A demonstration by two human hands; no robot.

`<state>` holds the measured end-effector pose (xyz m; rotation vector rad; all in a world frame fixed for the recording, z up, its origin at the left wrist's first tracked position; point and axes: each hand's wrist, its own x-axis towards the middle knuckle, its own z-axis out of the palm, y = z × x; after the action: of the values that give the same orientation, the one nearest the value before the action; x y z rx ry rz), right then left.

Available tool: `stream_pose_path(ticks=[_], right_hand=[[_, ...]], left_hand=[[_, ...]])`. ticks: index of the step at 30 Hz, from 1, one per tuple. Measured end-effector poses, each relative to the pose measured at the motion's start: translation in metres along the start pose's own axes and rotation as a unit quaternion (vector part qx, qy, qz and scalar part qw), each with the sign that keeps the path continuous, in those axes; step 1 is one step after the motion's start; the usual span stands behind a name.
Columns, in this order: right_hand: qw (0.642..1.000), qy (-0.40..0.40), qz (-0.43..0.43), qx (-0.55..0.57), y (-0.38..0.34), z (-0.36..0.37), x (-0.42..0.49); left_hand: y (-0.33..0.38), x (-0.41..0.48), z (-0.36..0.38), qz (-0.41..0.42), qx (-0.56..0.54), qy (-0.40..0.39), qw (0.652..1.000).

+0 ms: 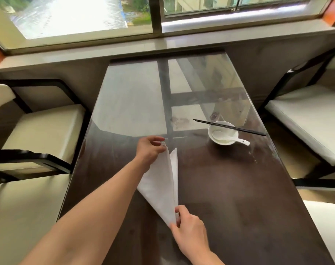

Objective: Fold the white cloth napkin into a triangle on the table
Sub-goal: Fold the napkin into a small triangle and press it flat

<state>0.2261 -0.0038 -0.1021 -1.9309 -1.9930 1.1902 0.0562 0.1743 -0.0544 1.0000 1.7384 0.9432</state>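
Note:
The white cloth napkin [160,185] is held up over the dark glass-topped table [239,188], stretched between my two hands as a long pointed fold. My left hand [150,150] pinches its far corner between thumb and fingers. My right hand [188,225] pinches the near pointed corner, close to me. A second layer of the cloth shows as a narrow strip along the right side of the fold. The napkin's left part hangs behind my left forearm.
A white bowl [223,132] with a white spoon [230,138] inside stands to the right beyond the napkin, with black chopsticks [229,127] laid across its rim. Cream-cushioned chairs [44,129] flank the table on both sides. A window sill runs along the far end.

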Motion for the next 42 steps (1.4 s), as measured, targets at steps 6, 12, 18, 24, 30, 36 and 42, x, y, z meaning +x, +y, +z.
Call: stream_pose_path(ticks=[6, 12, 18, 24, 30, 36, 42], right_hand=[[0.998, -0.018, 0.042, 0.035, 0.002, 0.003, 0.005], [0.998, -0.005, 0.036, 0.056, 0.000, 0.006, 0.006], [0.998, -0.011, 0.029, 0.046, 0.004, 0.005, 0.006], [0.998, -0.010, 0.033, 0.047, 0.014, -0.006, 0.015], [0.993, 0.063, 0.050, 0.081, 0.001, -0.056, 0.073], [0.995, 0.071, 0.034, 0.062, -0.038, -0.075, 0.154], [0.991, 0.108, 0.055, 0.060, -0.047, -0.070, 0.181]], left_hand=[[-0.009, 0.016, 0.029, -0.001, 0.025, -0.013, 1.000], [-0.025, 0.030, 0.053, 0.007, 0.099, -0.006, 0.995], [-0.033, 0.023, 0.058, 0.036, 0.160, 0.017, 0.986], [-0.046, -0.019, 0.033, 0.028, 0.151, 0.026, 0.988], [-0.094, -0.107, -0.003, 0.076, 0.234, 0.112, 0.963], [-0.130, -0.162, -0.010, -0.041, 0.213, 0.098, 0.971], [-0.116, -0.166, 0.001, -0.021, 0.239, 0.069, 0.968]])
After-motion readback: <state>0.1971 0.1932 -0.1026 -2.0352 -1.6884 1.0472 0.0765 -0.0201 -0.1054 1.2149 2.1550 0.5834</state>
